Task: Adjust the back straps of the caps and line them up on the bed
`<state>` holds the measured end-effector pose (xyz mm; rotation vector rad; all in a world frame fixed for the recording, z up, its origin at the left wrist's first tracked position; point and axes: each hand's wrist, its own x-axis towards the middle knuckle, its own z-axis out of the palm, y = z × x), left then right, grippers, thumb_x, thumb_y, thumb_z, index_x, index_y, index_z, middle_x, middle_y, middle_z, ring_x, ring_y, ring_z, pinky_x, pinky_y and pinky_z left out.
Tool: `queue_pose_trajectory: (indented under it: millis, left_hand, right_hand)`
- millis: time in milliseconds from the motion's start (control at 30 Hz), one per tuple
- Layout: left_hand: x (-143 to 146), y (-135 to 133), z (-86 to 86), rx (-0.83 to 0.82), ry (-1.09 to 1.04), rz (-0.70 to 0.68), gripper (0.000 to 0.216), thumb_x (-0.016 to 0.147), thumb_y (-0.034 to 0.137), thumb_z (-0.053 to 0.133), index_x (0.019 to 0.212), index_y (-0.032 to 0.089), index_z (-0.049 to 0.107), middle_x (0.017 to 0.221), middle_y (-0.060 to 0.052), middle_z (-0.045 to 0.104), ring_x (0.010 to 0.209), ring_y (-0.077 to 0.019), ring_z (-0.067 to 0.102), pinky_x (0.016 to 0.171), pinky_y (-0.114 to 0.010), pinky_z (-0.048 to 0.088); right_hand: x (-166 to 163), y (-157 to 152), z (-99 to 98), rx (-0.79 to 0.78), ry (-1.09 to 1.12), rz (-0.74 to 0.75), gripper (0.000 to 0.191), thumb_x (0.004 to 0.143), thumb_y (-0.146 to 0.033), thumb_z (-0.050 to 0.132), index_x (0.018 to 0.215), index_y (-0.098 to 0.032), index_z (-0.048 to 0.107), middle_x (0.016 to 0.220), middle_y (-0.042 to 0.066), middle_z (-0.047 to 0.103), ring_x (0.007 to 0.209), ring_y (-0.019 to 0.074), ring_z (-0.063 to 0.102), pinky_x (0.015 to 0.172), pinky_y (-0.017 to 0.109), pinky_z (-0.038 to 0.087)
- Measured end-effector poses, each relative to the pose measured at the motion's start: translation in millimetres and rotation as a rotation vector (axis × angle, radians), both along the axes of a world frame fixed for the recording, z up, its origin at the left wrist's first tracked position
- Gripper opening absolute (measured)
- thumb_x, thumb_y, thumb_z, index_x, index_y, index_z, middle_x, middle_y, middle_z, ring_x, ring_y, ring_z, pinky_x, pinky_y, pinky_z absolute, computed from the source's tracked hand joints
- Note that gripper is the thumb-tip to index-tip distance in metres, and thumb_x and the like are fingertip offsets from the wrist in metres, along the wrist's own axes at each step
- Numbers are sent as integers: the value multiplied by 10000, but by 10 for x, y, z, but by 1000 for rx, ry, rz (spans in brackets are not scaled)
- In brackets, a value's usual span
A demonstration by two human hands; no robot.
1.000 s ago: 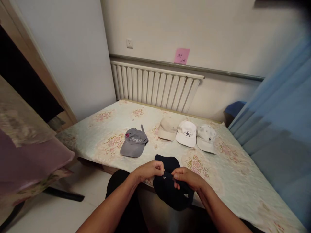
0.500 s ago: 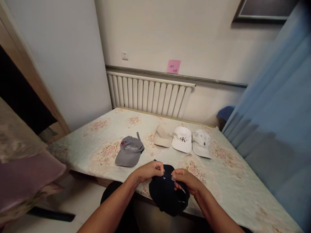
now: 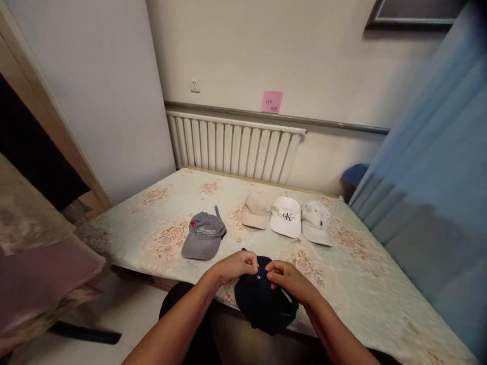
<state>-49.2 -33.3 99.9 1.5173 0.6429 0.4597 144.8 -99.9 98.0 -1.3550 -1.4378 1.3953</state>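
Observation:
A black baseball cap (image 3: 262, 306) is tilted at the near edge of the bed, its back opening toward the right. My left hand (image 3: 240, 267) pinches it near the top, by a small shiny stud. My right hand (image 3: 287, 279) is closed on its strap area, just right of the left fingers; the strap end itself is mostly hidden. To the left lies a grey cap (image 3: 205, 237) with white lettering and a loose strap. Beyond my hands a beige cap (image 3: 255, 212), a white CK cap (image 3: 286, 218) and an off-white cap (image 3: 316, 223) sit in a row.
The caps lie on a bed with a floral cover (image 3: 369, 284). A white radiator (image 3: 236, 147) stands along the wall behind it. Blue curtains (image 3: 429, 192) hang at the right, and pink fabric (image 3: 45, 284) drapes at the lower left.
My right hand has shifted slightly up and left, nearer my left hand, and its lower fingers no longer show through the cap's opening. The other caps have not moved.

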Motion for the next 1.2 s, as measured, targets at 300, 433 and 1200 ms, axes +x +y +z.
queue_pose_trajectory:
  millis: [300, 433, 1200]
  left_hand:
    - [-6, -49, -24, -122, -53, -8, 178, 586, 217, 656, 715, 146, 556, 649, 47, 518, 602, -87, 423, 595, -210, 291]
    - [-20, -45, -57, -172, -95, -47, 229, 531, 126, 648, 745, 138, 567, 687, 38, 552, 626, -85, 465, 620, -203, 316]
    - [-54, -176, -175, -474, -71, -109, 278, 548, 228, 759, 760, 145, 599, 654, 44, 574, 568, -73, 502, 554, -190, 358]
  right_hand:
    - [-159, -39, -40, 194, -39, -101, 113, 675, -177, 643, 783, -206, 628, 651, -35, 570, 633, 136, 510, 614, 270, 367]
    - [-146, -43, -74, 142, 79, -121, 90, 654, -177, 668, 733, -198, 630, 632, -38, 556, 619, 129, 495, 622, 270, 358]
    - [-79, -48, -179, 54, 171, -36, 151, 626, -277, 699, 690, -203, 584, 606, -40, 551, 588, 135, 465, 582, 264, 325]
